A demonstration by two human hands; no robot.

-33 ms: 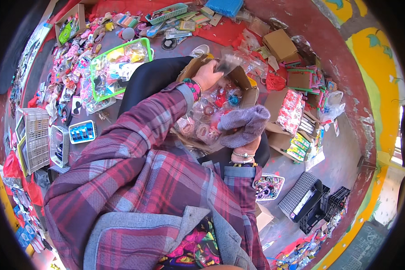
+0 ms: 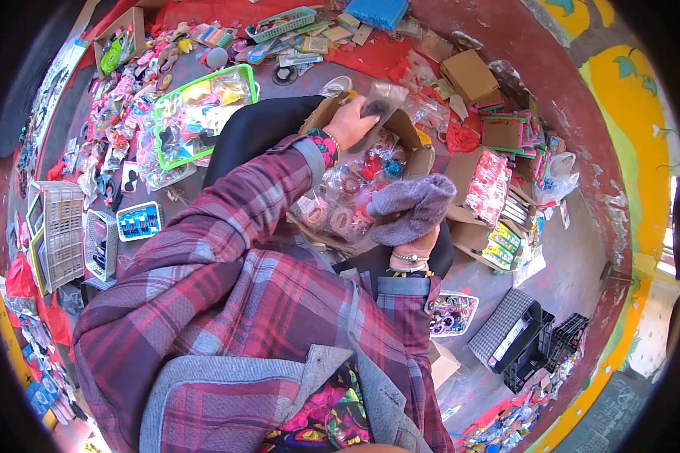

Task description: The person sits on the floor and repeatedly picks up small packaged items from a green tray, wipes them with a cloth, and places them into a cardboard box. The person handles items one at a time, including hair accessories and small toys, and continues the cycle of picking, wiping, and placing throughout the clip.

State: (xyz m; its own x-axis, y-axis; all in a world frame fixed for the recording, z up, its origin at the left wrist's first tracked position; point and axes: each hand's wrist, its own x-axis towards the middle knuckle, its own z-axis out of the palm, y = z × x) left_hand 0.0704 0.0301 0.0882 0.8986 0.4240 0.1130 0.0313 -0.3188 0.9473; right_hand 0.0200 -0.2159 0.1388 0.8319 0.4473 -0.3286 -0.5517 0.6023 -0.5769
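Over the open cardboard box [image 2: 408, 140] in my lap, I'm working both hands at once. My left hand [image 2: 351, 121] is at the far edge of the box, fingers clamped on a clear plastic packet [image 2: 381, 102] with something dark inside, lifting it just above the rim. My right hand [image 2: 412, 208] is at the near right side of the box, covered by a grey fuzzy cloth [image 2: 423, 200], so I cannot tell whether those fingers are curled or apart; the hand is resting on the box edge, probably steadying it. Inside the box, between my hands, small clear bags of colourful rings and hair ties [image 2: 347, 196] are lying piled up.

To do this well, I judge I should be keeping the pinch on the packet's edge firm, since slick plastic slips, and keeping the right hand pressing the box so it isn't tipping off my knees. Left of me, a green tray [image 2: 245, 72] of packaged trinkets is sitting well apart on the floor.
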